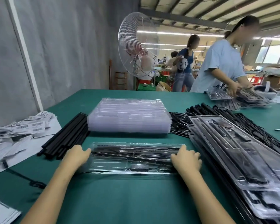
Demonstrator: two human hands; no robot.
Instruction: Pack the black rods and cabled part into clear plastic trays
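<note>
Green table (136,201): your left hand (78,155) and right hand (187,159) each grasp one end of clear tray (108,161), black rods (136,150) and cabled part (139,167) inside.

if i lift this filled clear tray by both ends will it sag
The clear tray looks thin and long, so it would probably flex in the middle. Its glossy surface may slip under the left hand and right hand at its ends.

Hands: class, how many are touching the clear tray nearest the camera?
2: the left hand holds the left end of the clear tray, the right hand its right end. None hidden.
</note>
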